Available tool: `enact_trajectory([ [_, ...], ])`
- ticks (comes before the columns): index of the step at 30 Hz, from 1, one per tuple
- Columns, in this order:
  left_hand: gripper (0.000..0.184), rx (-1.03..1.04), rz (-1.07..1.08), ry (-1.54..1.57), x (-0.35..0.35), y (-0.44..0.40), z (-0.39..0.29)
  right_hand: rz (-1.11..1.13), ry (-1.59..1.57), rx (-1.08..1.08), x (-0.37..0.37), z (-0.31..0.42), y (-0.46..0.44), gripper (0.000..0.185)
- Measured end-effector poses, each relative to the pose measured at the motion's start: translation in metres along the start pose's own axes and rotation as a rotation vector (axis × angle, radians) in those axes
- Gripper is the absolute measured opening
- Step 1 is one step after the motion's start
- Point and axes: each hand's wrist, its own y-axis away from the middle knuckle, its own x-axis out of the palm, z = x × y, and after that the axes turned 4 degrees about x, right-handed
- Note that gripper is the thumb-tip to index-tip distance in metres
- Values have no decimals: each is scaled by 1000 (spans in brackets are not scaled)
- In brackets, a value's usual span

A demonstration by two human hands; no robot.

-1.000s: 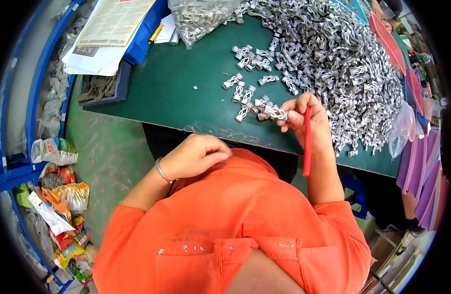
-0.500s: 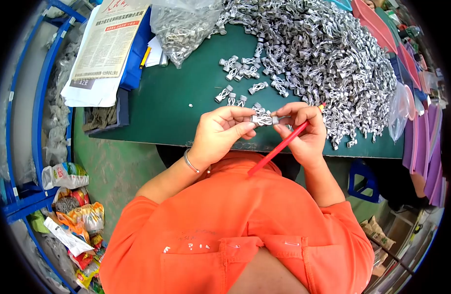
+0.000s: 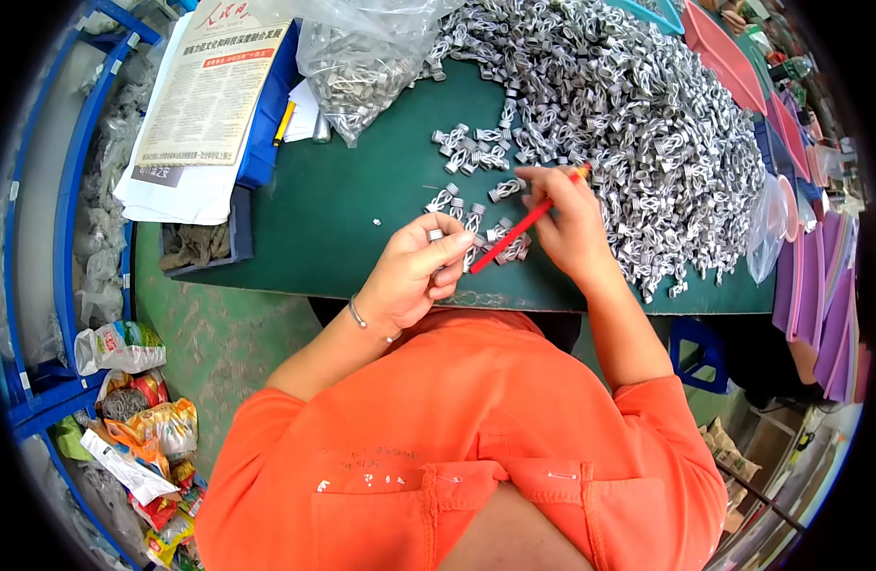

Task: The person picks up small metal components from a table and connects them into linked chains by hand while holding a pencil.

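Note:
My left hand [image 3: 421, 269] is over the table's front edge, its thumb and fingers closed on a small silver-grey metal piece [image 3: 436, 235], of which only one end shows. My right hand [image 3: 573, 224] grips a slim red pen-like stick [image 3: 514, 235], pointing down-left. Its index fingertip reaches a looped metal piece with ribbed ends [image 3: 505, 190] on the table; whether it grips that piece I cannot tell. Between the hands lie more loose looped pieces [image 3: 503, 238].
A large heap of the same metal pieces [image 3: 638, 124] covers the right of the green table [image 3: 328, 214]. A clear bag of pieces [image 3: 357, 81], a newspaper [image 3: 209, 95] and a blue bin [image 3: 269, 124] stand at the left. Pink trays [image 3: 728, 62] are at the far right.
My hands have parted. The right one, with the red stick, has moved forward from the held piece to a piece on the table; the left has lowered slightly and turned.

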Motion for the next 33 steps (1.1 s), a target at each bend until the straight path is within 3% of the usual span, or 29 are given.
enact_trajectory([
  [2, 11, 107, -75, -79, -1, -2, 2, 153, 177, -23, 10, -16, -3, 24],
  [5, 13, 225, -124, -225, -3, -7, 4, 164, 51, 88, 7, -12, -5, 26],
  [7, 18, 242, -121, -232, -5, -10, 5, 120, -112, 163, 6, -4, -2, 26],
  [9, 24, 258, -138, -283, 0, -14, 2, 162, -513, 344, 2, 3, 2, 28],
  [10, 27, 273, -164, -364, 4, -15, 1, 190, -481, 325, -1, 10, 4, 28],
  [11, 21, 286, -158, -432, 4, -16, 0, 210, -439, 297, -6, 17, 5, 28],
  [13, 16, 326, -147, -623, 5, -21, 0, 249, -653, 282, 1, 9, 15, 24],
  [15, 15, 333, -126, -609, 14, -19, -8, 225, -993, 441, 0, 15, 18, 21],
  [17, 14, 396, -118, -695, 10, -22, -6, 192, -1144, 540, 2, 13, 20, 18],
  [19, 16, 454, -32, -590, 17, -22, -8, 159, -1202, 559, 2, 14, 21, 19],
  [24, 19, 368, -44, -352, 23, -23, -11, 86, -973, 338, 1, 12, 23, 23],
  [30, 20, 442, -140, -532, 27, -29, -14, -190, -737, 162, -6, 31, 10, 29],
  [33, 19, 424, -101, -424, 35, -25, -17, -218, -731, 99, -9, 42, 6, 33],
])
